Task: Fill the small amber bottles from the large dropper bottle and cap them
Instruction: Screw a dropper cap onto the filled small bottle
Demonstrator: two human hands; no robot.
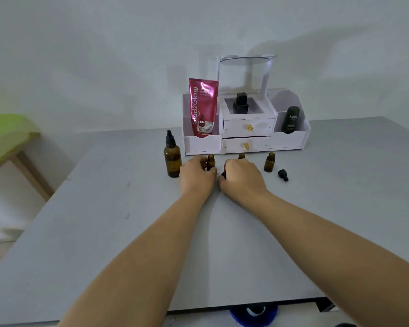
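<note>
The fingers of the left hand [197, 172] are closed around a small amber bottle [210, 162], which stands upright without cap on the table [118, 232]. The fingers of the right hand [242, 177] are curled together over a black cap [223, 175] lying on the table; whether they already grip it, I cannot tell. Behind this hand a second small bottle [241, 156] is partly hidden. A third small bottle [269, 162] stands open to the right, with a black dropper cap [283, 174] lying just beside it. The large dropper bottle [172, 156] stands capped just left of the left hand. All are near the far edge, before a white organizer [246, 131].
</note>
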